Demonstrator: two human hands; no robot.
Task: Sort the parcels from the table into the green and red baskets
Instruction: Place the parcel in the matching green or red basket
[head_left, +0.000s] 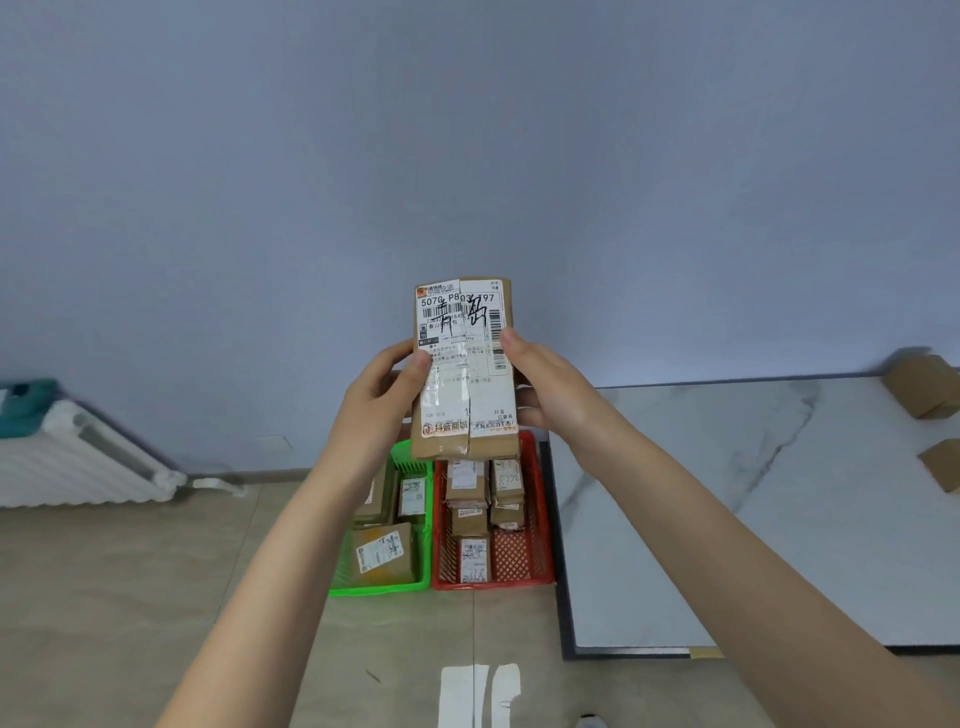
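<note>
Your left hand (379, 400) and right hand (550, 389) are raised above the red basket (543, 519). Each grips one long side of a brown parcel (465, 364) held upright, thumbs on the white label that faces you. Against the red basket's left wall sits the green basket (382, 590), both holding parcels, and to the red basket's right stands the marble table (727, 519) with two cardboard boxes (922, 384) at its far right edge.

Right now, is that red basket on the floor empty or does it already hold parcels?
Partly filled: the red basket holds several brown labelled parcels, and bare mesh shows at its near right corner.
</note>
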